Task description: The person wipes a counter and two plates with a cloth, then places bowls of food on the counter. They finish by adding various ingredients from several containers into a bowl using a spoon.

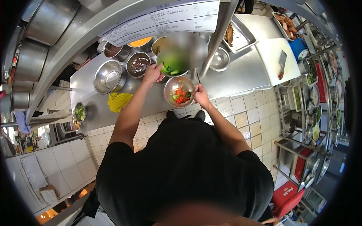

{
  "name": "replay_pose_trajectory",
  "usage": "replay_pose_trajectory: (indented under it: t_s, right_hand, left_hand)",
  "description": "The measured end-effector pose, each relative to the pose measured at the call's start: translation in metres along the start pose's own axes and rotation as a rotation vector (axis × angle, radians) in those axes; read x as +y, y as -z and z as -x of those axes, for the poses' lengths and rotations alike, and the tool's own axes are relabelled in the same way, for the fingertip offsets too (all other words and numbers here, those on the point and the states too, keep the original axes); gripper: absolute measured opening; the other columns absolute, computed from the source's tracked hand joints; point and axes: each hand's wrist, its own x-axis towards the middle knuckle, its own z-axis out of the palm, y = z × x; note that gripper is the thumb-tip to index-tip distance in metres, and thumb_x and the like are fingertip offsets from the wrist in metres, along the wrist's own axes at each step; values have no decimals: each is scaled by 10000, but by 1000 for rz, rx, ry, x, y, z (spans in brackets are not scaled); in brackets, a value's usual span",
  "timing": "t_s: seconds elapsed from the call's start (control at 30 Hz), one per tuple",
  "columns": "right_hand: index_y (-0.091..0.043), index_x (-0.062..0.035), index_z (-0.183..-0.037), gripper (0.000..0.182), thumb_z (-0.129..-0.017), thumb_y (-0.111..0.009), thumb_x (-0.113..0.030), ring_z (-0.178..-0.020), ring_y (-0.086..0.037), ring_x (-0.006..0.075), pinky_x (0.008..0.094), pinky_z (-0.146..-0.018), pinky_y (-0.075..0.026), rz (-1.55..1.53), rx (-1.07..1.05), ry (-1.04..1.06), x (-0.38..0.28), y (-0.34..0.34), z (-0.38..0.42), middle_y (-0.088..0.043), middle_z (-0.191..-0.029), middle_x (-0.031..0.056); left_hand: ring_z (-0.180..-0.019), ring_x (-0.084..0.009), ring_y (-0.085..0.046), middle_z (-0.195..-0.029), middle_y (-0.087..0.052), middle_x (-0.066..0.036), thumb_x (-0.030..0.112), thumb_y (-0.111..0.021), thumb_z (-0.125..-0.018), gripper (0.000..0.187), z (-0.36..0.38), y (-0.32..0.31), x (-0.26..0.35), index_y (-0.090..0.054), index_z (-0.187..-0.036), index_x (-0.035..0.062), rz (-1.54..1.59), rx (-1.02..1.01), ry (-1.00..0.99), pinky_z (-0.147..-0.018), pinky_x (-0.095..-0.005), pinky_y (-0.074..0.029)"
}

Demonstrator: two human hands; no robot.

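My left hand (152, 74) is closed at the left rim of a metal bowl of green vegetable pieces (171, 70), most of which is blurred out in this view. Just below it, a second metal bowl (168, 98) contains chopped red and orange vegetables (181, 96) with some green pieces. My right hand (201, 95) grips this lower bowl by its right rim. The lower bowl overlaps the counter's front edge. Behind my left hand stands a metal pot of dark brown sauce (138, 65).
A perforated metal bowl (109, 77) and a yellow cloth (119, 102) lie at left on the steel counter (233, 81). To the right are an empty metal bowl (220, 60) and a knife (282, 64) on a white cutting board (270, 52). An order slip (162, 20) hangs from the shelf above.
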Motion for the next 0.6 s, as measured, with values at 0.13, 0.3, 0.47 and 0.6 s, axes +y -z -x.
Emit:
replay_pose_trajectory:
  t_s: [0.13, 0.3, 0.47, 0.6]
  right_hand:
    - [-414, -64, -795, 150, -752, -539, 8, -498, -524, 140, 275, -361, -470, -7, -33, -14, 4, 1, -2, -503, -693, 45]
    - [-400, -79, -765, 173, -736, -539, 19, -469, -509, 121, 260, -354, -461, -10, 2, 4, 5, -20, 0, -489, -650, 25]
    - [-397, -89, -759, 186, -732, -543, 23, -467, -493, 110, 252, -352, -440, -18, 86, 5, 0, -44, 9, -484, -647, 15]
    - [-396, -87, -760, 186, -741, -534, 36, -478, -487, 114, 252, -357, -424, 1, 177, 42, 9, -55, 13, -483, -654, 22]
  left_hand:
    - [-651, -300, -612, -716, -615, -97, 302, -539, -880, 246, -10, 27, -11, -662, -911, 91, -786, 444, -638, -620, -405, -495]
    - [-1013, -323, -540, -1051, -534, -140, 197, -563, -835, 152, 1, 39, -22, -656, -899, 96, -1130, 77, -412, -827, -433, -490]
    - [-1006, -313, -542, -992, -584, -148, 96, -478, -842, 183, -6, 51, -22, -590, -965, 21, -1271, 114, -482, -834, -409, -492]
    - [-1007, -280, -542, -937, -648, -109, 134, -468, -841, 212, -13, 69, -6, -641, -939, 61, -1325, -28, -444, -852, -401, -448]
